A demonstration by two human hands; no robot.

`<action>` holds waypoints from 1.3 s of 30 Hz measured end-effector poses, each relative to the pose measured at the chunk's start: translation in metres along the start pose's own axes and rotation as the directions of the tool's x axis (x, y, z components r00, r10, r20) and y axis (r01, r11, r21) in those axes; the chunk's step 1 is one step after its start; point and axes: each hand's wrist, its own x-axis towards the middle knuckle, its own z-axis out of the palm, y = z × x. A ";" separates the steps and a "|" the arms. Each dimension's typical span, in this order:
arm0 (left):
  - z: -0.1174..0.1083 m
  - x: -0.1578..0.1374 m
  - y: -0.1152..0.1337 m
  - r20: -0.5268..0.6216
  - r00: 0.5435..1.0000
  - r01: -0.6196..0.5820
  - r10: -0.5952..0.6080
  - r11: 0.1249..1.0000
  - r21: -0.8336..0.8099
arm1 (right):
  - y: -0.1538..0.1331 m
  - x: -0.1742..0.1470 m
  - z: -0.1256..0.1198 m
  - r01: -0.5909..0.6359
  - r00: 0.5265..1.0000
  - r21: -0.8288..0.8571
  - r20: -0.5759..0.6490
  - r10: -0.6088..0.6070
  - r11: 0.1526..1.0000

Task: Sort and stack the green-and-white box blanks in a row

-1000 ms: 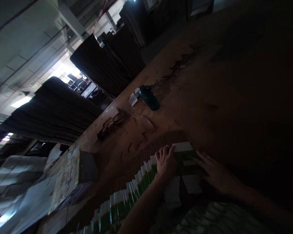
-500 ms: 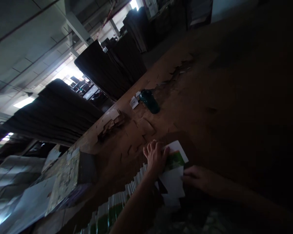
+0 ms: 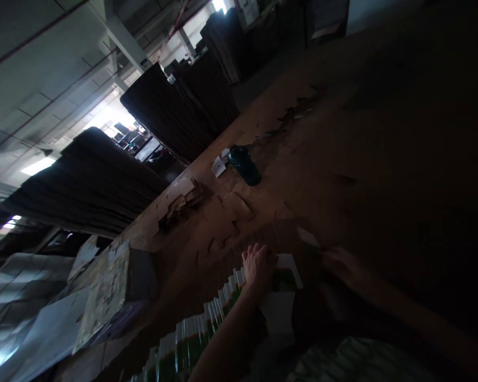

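Observation:
My left hand lies with curled fingers at the upper end of a row of white-and-green cartons, closed against the edge of a white-and-green carton. Below that carton hangs a white flap. To the right, my right hand is closed on a small pale flat piece, blurred and held just above the brown table. Dim light hides the right fingertips and the exact kind of this piece.
A dark green lidded cup stands beyond my hands, beside a small white paper piece. Cardboard scraps lie near the table's far edge. At left is a worn box. Tall dark stacks rise behind the table.
My right hand has moved up and right, away from the carton, with the pale piece in it. My left hand and the carton have shifted slightly down.

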 end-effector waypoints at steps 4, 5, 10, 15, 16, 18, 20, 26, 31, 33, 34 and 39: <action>0.003 0.000 -0.003 0.015 1.000 -0.019 0.019 1.000 0.015 | -0.003 -0.019 0.064 0.069 0.995 -0.025 0.079 -0.067 0.997; 0.004 0.000 -0.003 0.018 0.999 -0.028 0.027 0.999 0.019 | 0.001 -0.023 0.073 0.082 0.994 -0.037 0.080 -0.079 0.996; 0.007 0.000 0.001 0.040 0.998 -0.050 0.047 0.997 0.055 | 0.003 -0.030 0.073 0.161 0.985 -0.112 0.088 -0.151 0.981; 0.016 -0.003 0.017 0.009 0.984 -0.180 0.180 0.983 0.036 | -0.003 -0.013 0.045 0.201 0.977 -0.257 0.120 -0.175 0.945; 0.018 -0.003 0.020 0.005 0.982 -0.188 0.188 0.982 0.037 | 0.003 -0.010 0.037 0.210 0.974 -0.269 0.137 -0.178 0.940; 0.022 -0.002 0.023 0.011 0.983 -0.183 0.183 0.982 0.042 | 0.022 -0.008 0.015 0.209 0.977 -0.312 0.115 -0.182 0.927; 0.025 -0.001 0.025 0.020 0.985 -0.170 0.170 0.985 0.038 | 0.047 -0.012 -0.010 0.174 0.983 -0.387 0.012 -0.184 0.906; 0.016 0.002 0.024 0.021 0.993 -0.116 0.119 0.988 -0.105 | 0.025 -0.008 -0.070 -0.075 0.996 -0.224 0.034 0.084 0.972; -0.023 0.005 0.015 -0.064 0.998 -0.030 0.014 0.965 -0.259 | -0.103 0.010 -0.057 -0.023 0.902 0.325 0.415 -0.121 0.945; -0.031 0.005 0.011 -0.122 0.992 -0.024 0.008 0.992 -0.123 | -0.113 0.008 -0.044 -0.122 0.817 0.325 0.570 -0.091 0.938; -0.030 0.004 0.009 -0.128 0.991 -0.035 0.029 0.998 -0.046 | -0.104 0.006 -0.040 -0.124 0.818 0.270 0.572 -0.056 0.955; -0.009 0.005 0.009 -0.006 0.995 -0.095 0.095 0.994 0.062 | 0.011 0.003 -0.054 -0.097 0.989 -0.203 -0.126 0.073 0.974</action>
